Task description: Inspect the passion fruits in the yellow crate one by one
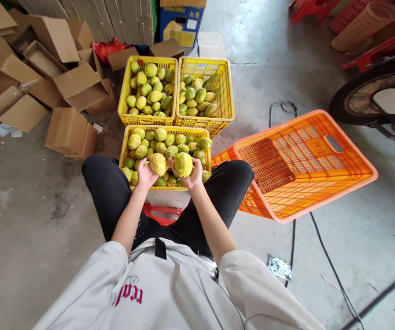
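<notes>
In my left hand (145, 175) rests a knobbly yellow fruit (158, 164) with a brownish tinge; the fingers curl round its side. My right hand (194, 175) grips a rounder, yellow-green fruit (183, 164) with a ridged skin. Both fruits look papaya-like, but I cannot tell the exact kind. The hands are side by side over the near yellow crate (126, 142), which is full of similar yellow and green fruit (161, 134). Part of that crate's contents is hidden behind my hands and the held fruits.
Behind stand two more yellow crates (123, 98) (230, 91) with fruit. At right, an orange crate (307, 178) tilts beside my knee. Cardboard boxes (70, 133) are heaped at left. A red stool (163, 211) shows between my legs. Cables (331, 266) cross the floor; a wheel (355, 98) stands far right.
</notes>
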Available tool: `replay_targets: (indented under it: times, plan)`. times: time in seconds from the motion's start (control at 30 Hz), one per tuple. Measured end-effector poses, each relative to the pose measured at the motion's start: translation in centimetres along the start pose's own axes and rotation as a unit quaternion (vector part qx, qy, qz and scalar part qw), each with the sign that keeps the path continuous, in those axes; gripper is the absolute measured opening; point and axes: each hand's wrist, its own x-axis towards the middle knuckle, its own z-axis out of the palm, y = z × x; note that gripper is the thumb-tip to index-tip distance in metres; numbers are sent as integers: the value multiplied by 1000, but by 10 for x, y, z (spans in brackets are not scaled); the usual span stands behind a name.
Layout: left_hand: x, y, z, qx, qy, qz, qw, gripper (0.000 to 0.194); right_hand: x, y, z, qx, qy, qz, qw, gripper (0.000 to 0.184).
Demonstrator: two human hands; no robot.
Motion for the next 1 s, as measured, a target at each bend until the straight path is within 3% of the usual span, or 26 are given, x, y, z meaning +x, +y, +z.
replay_targets:
  times: [0.2,0.33,0.6,0.83,1.0]
  plan:
    - [0,1,0,-36,-7,19,999,35,-7,-6,6,23,-38,-20,999,35]
    - [1,4,0,-54,23,37,998,29,-4,-7,0,28,-23,-19,999,34]
    - [3,-1,-1,18,11,1,1000,25,4,6,-4,-76,-24,11,997,24]
    - [0,0,0,39,10,-30,999,37,0,4,-2,-52,-26,-22,998,26]
    - [-2,1,1,-5,-3,-2,1000,35,-7,-1,6,-32,-42,-50,997,32]
